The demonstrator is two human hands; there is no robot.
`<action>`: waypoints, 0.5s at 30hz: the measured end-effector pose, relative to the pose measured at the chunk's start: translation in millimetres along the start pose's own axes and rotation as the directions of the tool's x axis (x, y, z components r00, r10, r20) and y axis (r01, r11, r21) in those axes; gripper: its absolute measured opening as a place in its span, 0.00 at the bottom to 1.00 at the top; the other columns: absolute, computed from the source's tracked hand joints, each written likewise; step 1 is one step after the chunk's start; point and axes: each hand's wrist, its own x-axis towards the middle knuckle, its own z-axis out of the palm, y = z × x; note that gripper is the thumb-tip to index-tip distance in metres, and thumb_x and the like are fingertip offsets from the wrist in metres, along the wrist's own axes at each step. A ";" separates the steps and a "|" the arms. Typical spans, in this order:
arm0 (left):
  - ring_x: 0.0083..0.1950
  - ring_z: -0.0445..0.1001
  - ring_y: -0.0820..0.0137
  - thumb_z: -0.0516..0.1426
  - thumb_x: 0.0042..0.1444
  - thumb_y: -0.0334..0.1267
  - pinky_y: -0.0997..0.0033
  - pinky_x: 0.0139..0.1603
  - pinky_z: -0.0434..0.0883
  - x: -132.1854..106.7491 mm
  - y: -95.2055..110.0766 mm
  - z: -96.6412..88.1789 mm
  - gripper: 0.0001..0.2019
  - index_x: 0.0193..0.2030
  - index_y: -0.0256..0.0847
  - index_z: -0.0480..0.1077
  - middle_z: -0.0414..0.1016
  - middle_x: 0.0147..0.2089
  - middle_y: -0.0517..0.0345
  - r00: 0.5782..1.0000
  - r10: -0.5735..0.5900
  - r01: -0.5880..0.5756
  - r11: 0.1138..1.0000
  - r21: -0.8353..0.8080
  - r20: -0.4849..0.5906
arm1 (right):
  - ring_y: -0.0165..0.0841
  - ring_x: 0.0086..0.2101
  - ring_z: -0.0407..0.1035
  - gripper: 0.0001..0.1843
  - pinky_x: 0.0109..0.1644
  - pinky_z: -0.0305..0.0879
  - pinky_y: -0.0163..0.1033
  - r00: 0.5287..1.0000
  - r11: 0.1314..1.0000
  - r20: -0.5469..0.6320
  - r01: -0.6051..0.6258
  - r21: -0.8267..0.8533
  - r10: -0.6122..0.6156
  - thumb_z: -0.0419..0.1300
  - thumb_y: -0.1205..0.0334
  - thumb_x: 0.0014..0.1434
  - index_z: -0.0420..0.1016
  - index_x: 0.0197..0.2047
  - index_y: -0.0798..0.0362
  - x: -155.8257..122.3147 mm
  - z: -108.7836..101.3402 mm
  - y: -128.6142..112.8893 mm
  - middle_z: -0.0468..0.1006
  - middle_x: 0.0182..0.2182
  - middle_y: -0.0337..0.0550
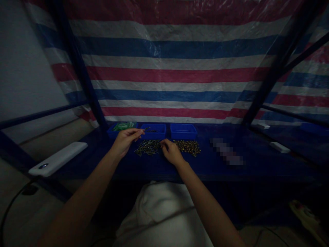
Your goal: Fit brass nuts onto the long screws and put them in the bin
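My left hand (127, 139) is raised at the left of the pile of long thin screws (147, 148). Its thumb and fingertips pinch a thin metal screw (146, 129), whose end points toward the middle blue bin (160, 136). My right hand (171, 152) is low over the table, between the screw pile and a heap of small brass-coloured metal fittings (189, 146). Its fingers are curled and pinched together at the right edge of the screws. Whatever sits between those fingertips is too small and dark to make out.
At the back of the blue table (200, 171) stand a left bin with green packaging (125, 126) and a right blue bin (183, 136). A long white device (59, 159) lies at the left, small white boxes (280, 147) at the right. Blue posts (79, 75) frame a striped sheet (164, 75).
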 end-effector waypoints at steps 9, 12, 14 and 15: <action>0.22 0.58 0.81 0.54 0.55 0.45 0.78 0.23 0.55 -54.5 -16.0 28.8 0.12 0.25 0.45 0.71 0.60 0.22 0.63 0.997 -0.027 -0.041 0.545 -0.838 -0.066 | 0.31 0.35 0.69 0.11 0.43 0.63 0.37 1.000 1.000 0.002 -0.010 0.008 0.010 0.48 0.70 0.55 0.68 0.40 0.52 -0.1 1.5 3.9 0.74 0.33 0.41; 0.20 0.55 0.81 0.54 0.55 0.43 0.78 0.21 0.54 -59.7 -22.6 32.9 0.12 0.24 0.44 0.70 0.56 0.19 0.64 0.999 -0.042 -0.001 0.534 -0.845 -0.028 | 0.31 0.35 0.69 0.12 0.42 0.63 0.36 1.000 1.000 0.011 -0.020 0.012 0.019 0.48 0.70 0.55 0.68 0.40 0.52 -0.1 1.0 3.4 0.74 0.32 0.41; 0.19 0.55 0.82 0.54 0.55 0.39 0.79 0.21 0.55 -55.2 -23.2 34.4 0.08 0.27 0.42 0.70 0.56 0.19 0.65 0.995 -0.101 0.066 0.571 -0.818 0.009 | 0.31 0.35 0.69 0.12 0.42 0.63 0.37 1.000 1.000 0.015 -0.021 0.014 0.021 0.47 0.70 0.55 0.68 0.40 0.53 0.1 0.7 2.5 0.74 0.33 0.42; 0.19 0.55 0.82 0.55 0.55 0.36 0.79 0.20 0.55 -51.4 -23.0 34.8 0.06 0.29 0.41 0.71 0.56 0.19 0.66 0.989 -0.149 0.106 0.601 -0.792 0.020 | 0.31 0.35 0.69 0.12 0.42 0.63 0.37 1.000 1.000 0.014 -0.021 0.015 0.021 0.47 0.70 0.55 0.68 0.40 0.53 0.2 0.7 2.1 0.74 0.33 0.42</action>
